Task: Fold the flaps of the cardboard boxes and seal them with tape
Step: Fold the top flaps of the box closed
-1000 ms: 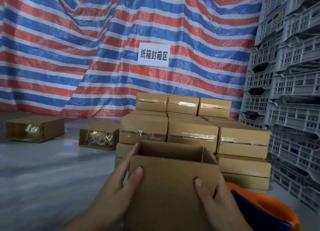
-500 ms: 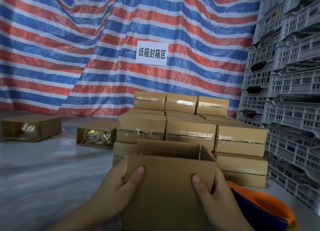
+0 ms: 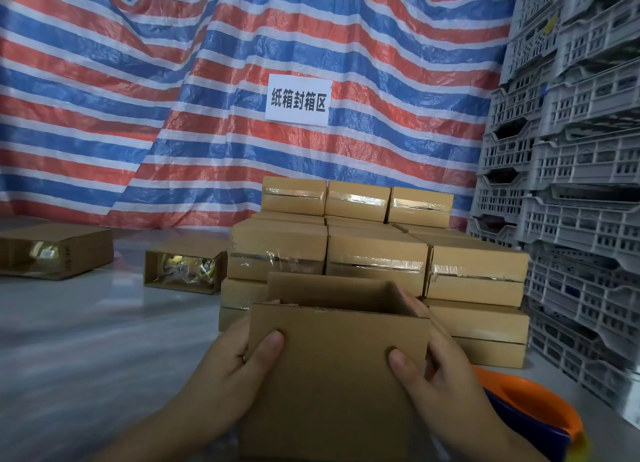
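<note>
Looks like a makeshift packing corner in a warehouse. Striped red, white and blue tarp (image 3: 173,98) hung as a back wall, with a printed paper sign (image 3: 298,100) in Chinese characters pinned on it. Taped cardboard boxes (image 3: 377,253) stacked in tiers on a pale floor (image 3: 86,340). Grey plastic crates (image 3: 571,170) piled high at right, contents probably too dim to make out.

Held box (image 3: 332,375) before taped stack (image 3: 377,253), crates (image 3: 571,150) right
</note>
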### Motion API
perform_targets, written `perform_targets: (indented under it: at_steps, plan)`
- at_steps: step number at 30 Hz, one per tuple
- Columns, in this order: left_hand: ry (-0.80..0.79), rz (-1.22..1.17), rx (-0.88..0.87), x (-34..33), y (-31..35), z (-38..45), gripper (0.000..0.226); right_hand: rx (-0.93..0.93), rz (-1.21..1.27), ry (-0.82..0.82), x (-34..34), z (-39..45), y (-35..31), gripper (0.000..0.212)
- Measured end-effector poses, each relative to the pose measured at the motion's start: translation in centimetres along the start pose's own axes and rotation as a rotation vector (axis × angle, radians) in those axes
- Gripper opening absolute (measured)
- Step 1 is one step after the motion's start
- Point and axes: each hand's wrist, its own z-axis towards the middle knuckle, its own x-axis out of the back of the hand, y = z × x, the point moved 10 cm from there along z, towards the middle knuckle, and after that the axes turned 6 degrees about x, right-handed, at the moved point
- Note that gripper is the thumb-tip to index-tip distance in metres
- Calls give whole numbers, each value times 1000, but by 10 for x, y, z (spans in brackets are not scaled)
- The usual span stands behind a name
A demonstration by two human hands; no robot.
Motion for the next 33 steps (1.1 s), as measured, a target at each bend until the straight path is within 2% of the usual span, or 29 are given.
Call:
perform_targets:
  at_steps: [4, 7, 9, 12, 16, 19, 23, 33]
  plan:
    - [-21, -20, -1, -2, 3, -2, 25, -48, 66, -132, -16, -1, 6, 65]
    - [-17, -64, 31, -2, 0, -2, 28, -95, 76, -163, -16, 2, 8, 67]
    - [-25, -65, 46, -2, -1, -1, 32, -95, 66, -173, -14, 4, 8, 58]
    - [-27, -46, 52, 1, 4, 1, 42, -88, 62, -152, -13, 5, 7, 55]
    - [-42, -55, 79, 2, 10, 5, 41, -102, 148, -98, -12, 5, 1, 46]
    - [-24, -42, 93, 1, 16, 8, 39, -87, 153, -81, -11, 7, -5, 54]
    - [50, 1, 142, 6, 13, 12, 40, -160, 231, -112, -17, 10, -2, 39]
    - [128, 48, 212, 9, 15, 12, 40, -219, 250, -120, -14, 12, 4, 45]
